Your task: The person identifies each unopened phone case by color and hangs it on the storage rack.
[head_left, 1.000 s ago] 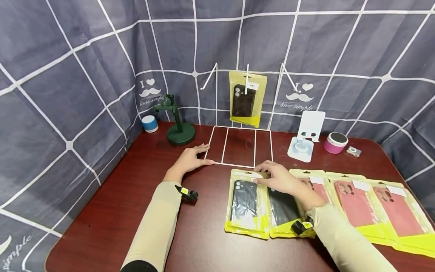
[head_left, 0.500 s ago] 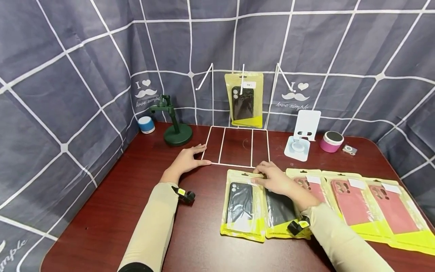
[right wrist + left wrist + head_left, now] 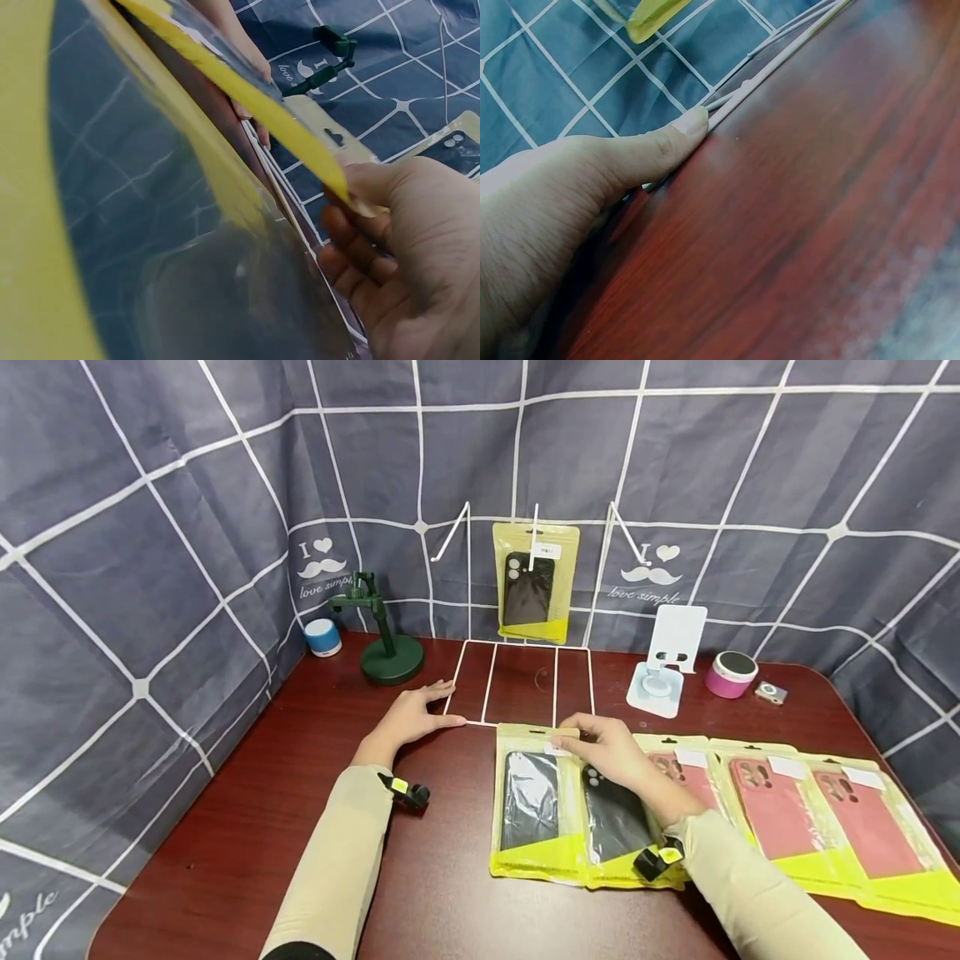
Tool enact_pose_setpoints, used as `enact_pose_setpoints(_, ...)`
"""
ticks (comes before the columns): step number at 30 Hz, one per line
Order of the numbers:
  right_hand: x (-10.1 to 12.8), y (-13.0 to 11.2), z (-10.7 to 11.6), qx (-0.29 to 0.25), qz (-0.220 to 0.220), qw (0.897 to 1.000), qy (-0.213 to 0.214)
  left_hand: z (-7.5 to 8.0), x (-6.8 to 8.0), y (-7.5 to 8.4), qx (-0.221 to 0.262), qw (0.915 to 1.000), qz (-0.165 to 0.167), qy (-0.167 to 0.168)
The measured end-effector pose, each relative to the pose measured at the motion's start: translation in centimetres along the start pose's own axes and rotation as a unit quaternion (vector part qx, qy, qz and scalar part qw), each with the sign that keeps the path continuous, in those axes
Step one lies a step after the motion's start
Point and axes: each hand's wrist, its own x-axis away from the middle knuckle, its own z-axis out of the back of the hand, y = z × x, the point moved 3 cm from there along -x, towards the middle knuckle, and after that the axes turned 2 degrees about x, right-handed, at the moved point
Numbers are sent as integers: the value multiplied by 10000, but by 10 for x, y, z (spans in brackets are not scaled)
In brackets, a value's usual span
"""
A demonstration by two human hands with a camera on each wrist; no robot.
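Note:
My left hand [image 3: 411, 718] rests at the left front corner of a white wire display rack [image 3: 517, 725], its thumb straight along the front wire [image 3: 769, 71] and its fingers at the side wire. My right hand [image 3: 611, 750] pinches the upper right corner of a yellow-edged clear pouch [image 3: 536, 860] holding a black phone case [image 3: 529, 802]. In the right wrist view the pouch's yellow edge [image 3: 300, 142] is lifted and tilted between thumb and fingers. A second pouched black phone case [image 3: 617, 814] lies beneath the right hand. Another pouched black case [image 3: 528, 589] hangs from the rack's middle hook.
Pouched pink phone cases [image 3: 787, 818] lie overlapping at the right. Behind them stand a white phone stand [image 3: 675, 639], a pink round speaker [image 3: 731, 677] and a small silver clip device [image 3: 770, 693]. A green stand [image 3: 392, 658] and blue speaker [image 3: 322, 639] sit back left.
My right hand has taken hold of the left pouch's top corner and raised its upper end a little toward the rack. The left hand stays at the rack's corner.

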Motion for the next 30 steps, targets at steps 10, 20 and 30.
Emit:
enact_pose_setpoints(10, -1, -27, 14, -561, -314, 9976, 258, 1, -1, -3, -75, 10000, -42, 32)
enact_pose_setpoints(20, -1, -110, 48, -550, 359, 9960, 612, 3, -4, -2, -128, 9999, -44, 22)
enact_pose_setpoints(30, -24, -157, 72, -503, 952, 9865, 1233, 2, -2, -5, -89, 9999, -109, 47)
